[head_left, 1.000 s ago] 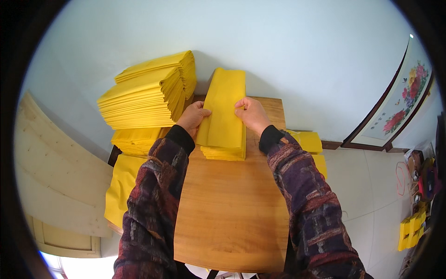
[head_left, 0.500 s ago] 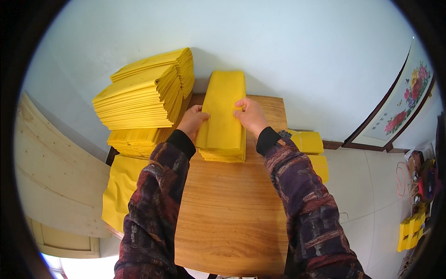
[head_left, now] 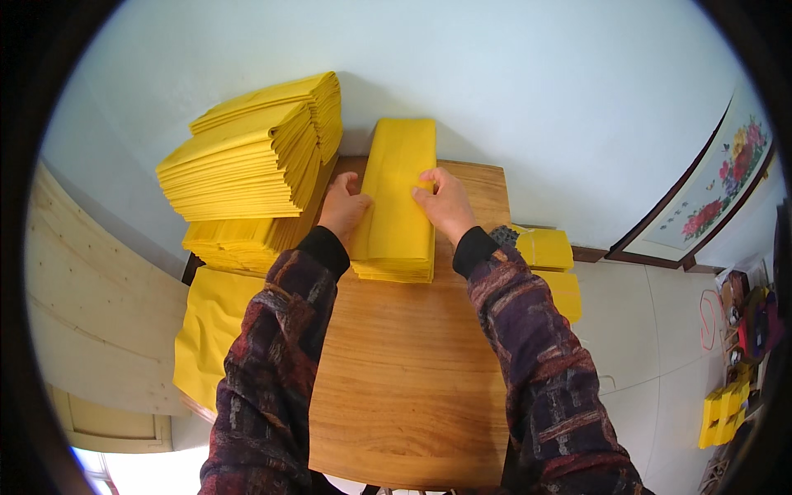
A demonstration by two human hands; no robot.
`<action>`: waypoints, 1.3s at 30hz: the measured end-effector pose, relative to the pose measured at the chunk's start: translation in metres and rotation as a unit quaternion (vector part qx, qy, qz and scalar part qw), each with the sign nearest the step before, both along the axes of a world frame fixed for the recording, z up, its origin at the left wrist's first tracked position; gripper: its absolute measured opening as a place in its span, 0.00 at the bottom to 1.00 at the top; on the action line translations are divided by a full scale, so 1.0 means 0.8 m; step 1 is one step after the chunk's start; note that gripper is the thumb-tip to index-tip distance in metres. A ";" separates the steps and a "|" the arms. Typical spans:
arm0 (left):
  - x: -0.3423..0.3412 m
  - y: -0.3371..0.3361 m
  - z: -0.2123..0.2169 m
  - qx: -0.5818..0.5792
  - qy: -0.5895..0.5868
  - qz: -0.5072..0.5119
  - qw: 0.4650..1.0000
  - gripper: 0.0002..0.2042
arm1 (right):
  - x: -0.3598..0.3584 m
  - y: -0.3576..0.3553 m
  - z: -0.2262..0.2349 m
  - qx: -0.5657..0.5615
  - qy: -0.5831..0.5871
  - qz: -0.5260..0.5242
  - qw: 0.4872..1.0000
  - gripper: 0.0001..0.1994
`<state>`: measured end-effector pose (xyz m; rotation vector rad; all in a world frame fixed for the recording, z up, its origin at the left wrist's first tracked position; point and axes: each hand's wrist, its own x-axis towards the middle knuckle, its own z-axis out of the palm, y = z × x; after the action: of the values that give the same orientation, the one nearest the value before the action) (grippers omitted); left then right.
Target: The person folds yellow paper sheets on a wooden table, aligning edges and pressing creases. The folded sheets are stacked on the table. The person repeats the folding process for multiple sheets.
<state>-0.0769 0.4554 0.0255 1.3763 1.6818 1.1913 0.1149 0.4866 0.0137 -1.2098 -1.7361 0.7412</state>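
Note:
A neat stack of folded yellow sheets (head_left: 400,194), paper or thin cloth, lies lengthwise on the far part of the wooden table. My left hand (head_left: 344,210) is beside the stack's left edge, its thumb and fingers apart and holding nothing. On the other side, my right hand (head_left: 450,206) rests at the right edge. Its thumb and curled forefinger touch the top sheet near that edge with a gap between them; the other fingers are partly hidden.
Tall piles of folded yellow sheets (head_left: 235,165) stand to the left, with a loose, creased yellow sheet (head_left: 210,330) below them. The wooden table (head_left: 408,371) extends toward me. Yellow bundles (head_left: 544,249) sit beyond its right side. A framed flower picture (head_left: 701,198) leans against the wall.
The top sheet's near end now lies flush with the stack. My left fingers have opened away from its left edge, and my right hand's pinch has loosened. The view has shifted slightly.

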 end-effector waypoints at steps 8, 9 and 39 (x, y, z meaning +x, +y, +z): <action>0.048 -0.011 0.008 -0.029 0.394 -0.117 0.911 0.28 | -0.006 -0.022 -0.011 0.077 -0.063 -0.049 0.994 0.19; 0.051 -0.013 0.005 -0.049 0.375 -0.121 0.918 0.28 | -0.006 -0.023 -0.014 0.071 -0.066 -0.051 0.994 0.19; 0.004 -0.268 0.027 0.238 0.225 -0.155 0.932 0.23 | 0.103 -0.366 -0.051 -0.078 0.101 -0.031 0.991 0.08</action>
<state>-0.0739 0.2409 0.0474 2.2656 1.4202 1.2022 0.1975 0.1935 -0.0272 -1.2410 -1.4901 0.9437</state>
